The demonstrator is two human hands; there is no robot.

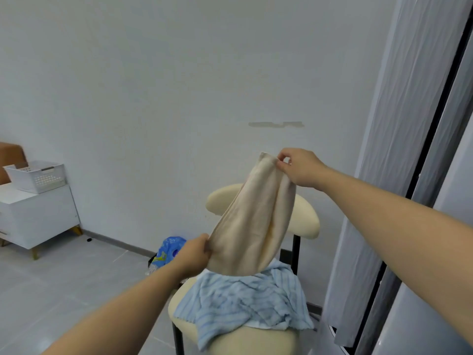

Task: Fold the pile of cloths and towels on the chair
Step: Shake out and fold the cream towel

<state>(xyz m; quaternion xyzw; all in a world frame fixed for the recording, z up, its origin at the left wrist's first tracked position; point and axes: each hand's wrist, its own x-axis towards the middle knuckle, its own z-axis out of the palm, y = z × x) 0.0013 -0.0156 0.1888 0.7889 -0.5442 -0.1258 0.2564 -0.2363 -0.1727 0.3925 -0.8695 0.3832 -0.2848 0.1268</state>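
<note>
A beige towel [253, 221] hangs in the air above the cream chair [311, 219]. My right hand [299, 166] pinches its top corner, up in front of the chair's backrest. My left hand [195, 251] grips the towel's lower left edge, lower and nearer to me. The towel sags in long folds between the two hands. A crumpled light blue striped towel [240, 301] lies on the chair seat under it, with a bit of white cloth [258, 324] showing beneath its front edge.
A white cabinet [38, 216] with a white basket [35, 175] on it stands at the left wall. A blue plastic bag [167, 249] lies on the grey tiled floor behind the chair. Grey curtains [399, 139] hang close on the right.
</note>
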